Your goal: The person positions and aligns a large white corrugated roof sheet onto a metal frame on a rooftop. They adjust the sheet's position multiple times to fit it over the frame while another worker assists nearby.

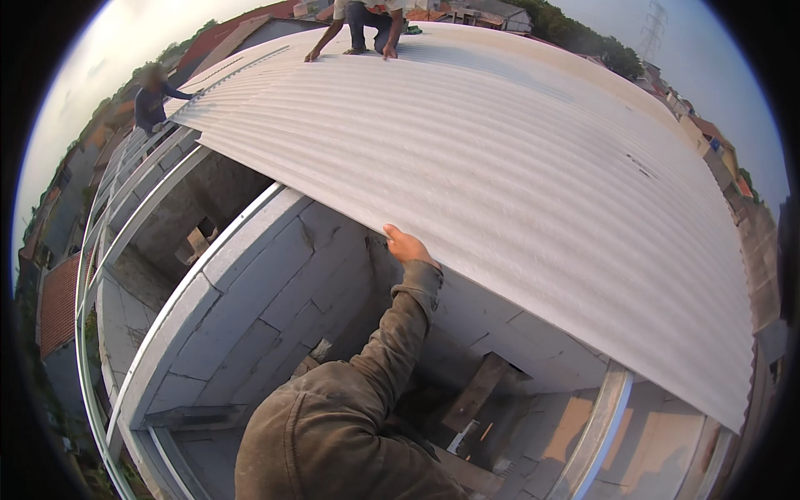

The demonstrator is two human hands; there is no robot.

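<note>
Hand under the roof sheet's edge

The right hand grips the corrugated roofing sheet at its lower edge, fingers curled beneath; probably stiff yet flexing, best held along that edge. Left hand unseen.

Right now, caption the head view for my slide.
One hand grips the edge of a corrugated roof sheet above grey block walls.

Open gap under the corrugated roof sheet, hemmed by block wall and metal beam.
</note>
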